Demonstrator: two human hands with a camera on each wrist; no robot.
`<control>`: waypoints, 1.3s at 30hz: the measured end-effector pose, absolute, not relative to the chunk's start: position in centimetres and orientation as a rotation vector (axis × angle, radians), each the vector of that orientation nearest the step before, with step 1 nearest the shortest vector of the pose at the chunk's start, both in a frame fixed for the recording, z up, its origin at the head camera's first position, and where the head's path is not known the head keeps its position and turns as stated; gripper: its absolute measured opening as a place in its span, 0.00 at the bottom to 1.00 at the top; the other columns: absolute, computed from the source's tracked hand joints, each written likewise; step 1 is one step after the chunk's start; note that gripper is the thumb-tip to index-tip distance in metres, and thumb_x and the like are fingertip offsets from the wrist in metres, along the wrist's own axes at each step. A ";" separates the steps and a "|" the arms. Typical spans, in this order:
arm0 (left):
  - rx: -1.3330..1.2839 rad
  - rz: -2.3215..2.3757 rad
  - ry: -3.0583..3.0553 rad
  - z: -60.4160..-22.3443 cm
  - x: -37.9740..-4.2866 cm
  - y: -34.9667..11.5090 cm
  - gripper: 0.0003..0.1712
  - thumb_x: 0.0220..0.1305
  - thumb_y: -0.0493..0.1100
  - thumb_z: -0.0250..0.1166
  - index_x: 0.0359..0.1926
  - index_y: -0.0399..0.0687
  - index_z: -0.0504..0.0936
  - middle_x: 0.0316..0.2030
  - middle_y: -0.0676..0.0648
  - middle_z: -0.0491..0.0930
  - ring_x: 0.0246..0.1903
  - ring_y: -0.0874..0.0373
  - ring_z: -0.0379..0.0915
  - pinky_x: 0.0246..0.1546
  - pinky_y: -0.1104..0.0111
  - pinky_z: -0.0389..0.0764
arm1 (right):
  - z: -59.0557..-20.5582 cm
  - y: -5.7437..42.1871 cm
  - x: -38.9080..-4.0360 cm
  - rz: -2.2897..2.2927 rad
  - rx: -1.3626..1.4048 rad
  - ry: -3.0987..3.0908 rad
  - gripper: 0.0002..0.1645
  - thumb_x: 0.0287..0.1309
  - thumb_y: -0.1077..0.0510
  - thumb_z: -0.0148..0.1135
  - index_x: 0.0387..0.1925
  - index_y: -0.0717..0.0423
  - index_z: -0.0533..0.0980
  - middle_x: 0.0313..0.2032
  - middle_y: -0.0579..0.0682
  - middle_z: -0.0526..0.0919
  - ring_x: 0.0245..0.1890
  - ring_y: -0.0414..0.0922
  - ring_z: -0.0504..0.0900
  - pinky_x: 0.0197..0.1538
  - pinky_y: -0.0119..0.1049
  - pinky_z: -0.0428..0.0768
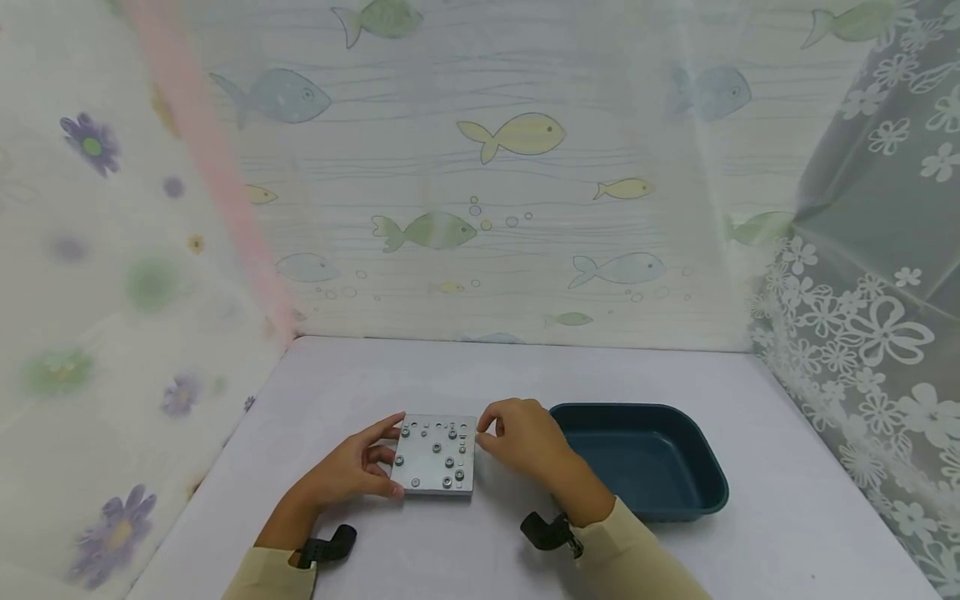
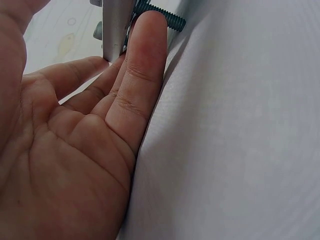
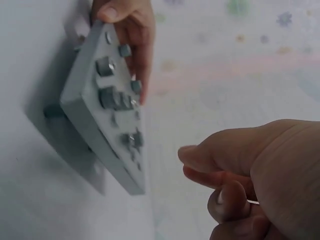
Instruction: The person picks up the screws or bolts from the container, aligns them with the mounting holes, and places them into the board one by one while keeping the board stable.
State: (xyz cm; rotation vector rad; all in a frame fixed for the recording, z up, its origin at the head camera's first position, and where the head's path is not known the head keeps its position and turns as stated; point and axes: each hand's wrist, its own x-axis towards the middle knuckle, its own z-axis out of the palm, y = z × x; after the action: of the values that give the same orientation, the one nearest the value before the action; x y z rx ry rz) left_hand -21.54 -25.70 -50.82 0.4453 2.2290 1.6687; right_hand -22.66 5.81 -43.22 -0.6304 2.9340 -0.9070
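A silver metal plate [image 1: 420, 460] is set with several socket-head bolts [image 3: 107, 97] and some small holes. My left hand [image 1: 351, 468] grips its left side, thumb at the near corner and a finger at the far corner. Under the plate, the left wrist view shows a dark threaded bolt shank [image 2: 172, 21] sticking out beside a finger. The plate stands raised off the table on such shanks in the right wrist view. Just off the plate's right edge is my right hand [image 1: 531, 437], fingers curled, thumb close against the index finger, nothing visible between them.
A dark teal plastic tray [image 1: 705, 450] stands on the white table [image 1: 375, 375] to the right, partly behind my right hand and forearm. Fish-patterned cloth [image 1: 517, 250] hangs behind the table, with flowered cloth [image 1: 180, 333] on the left and lacy sheer fabric [image 1: 885, 333] on the right.
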 end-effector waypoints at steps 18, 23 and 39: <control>0.417 1.664 2.220 -50.9 -21.5 -25.9 0.69 0.45 0.36 0.85 0.82 0.51 0.53 0.72 0.35 0.62 0.52 0.49 0.80 0.47 0.66 0.87 | -42.0 15.5 -24.7 -1.064 -0.781 2.679 0.05 0.64 0.51 0.72 0.39 0.35 0.89 0.34 0.35 0.86 0.32 0.39 0.81 0.33 0.32 0.82; 0.400 1.648 2.240 -51.0 -21.5 -25.8 0.68 0.44 0.37 0.85 0.82 0.55 0.54 0.73 0.37 0.63 0.53 0.48 0.79 0.47 0.67 0.87 | -42.5 17.9 -25.7 -0.995 -0.828 2.675 0.05 0.63 0.51 0.72 0.40 0.38 0.89 0.39 0.34 0.88 0.40 0.37 0.83 0.41 0.32 0.84; 0.385 1.644 2.242 -50.6 -21.4 -25.6 0.68 0.45 0.37 0.85 0.82 0.53 0.54 0.73 0.35 0.62 0.51 0.50 0.80 0.46 0.67 0.87 | -44.0 19.8 -28.5 -0.640 -0.943 2.536 0.12 0.58 0.56 0.76 0.45 0.45 0.90 0.20 0.38 0.78 0.21 0.34 0.72 0.26 0.28 0.72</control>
State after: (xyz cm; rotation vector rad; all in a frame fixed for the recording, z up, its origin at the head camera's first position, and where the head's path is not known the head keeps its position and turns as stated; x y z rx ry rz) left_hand -21.35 -25.62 -50.58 0.3847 2.2423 1.6441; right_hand -28.47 19.76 -44.04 -0.9430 2.5364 -0.6399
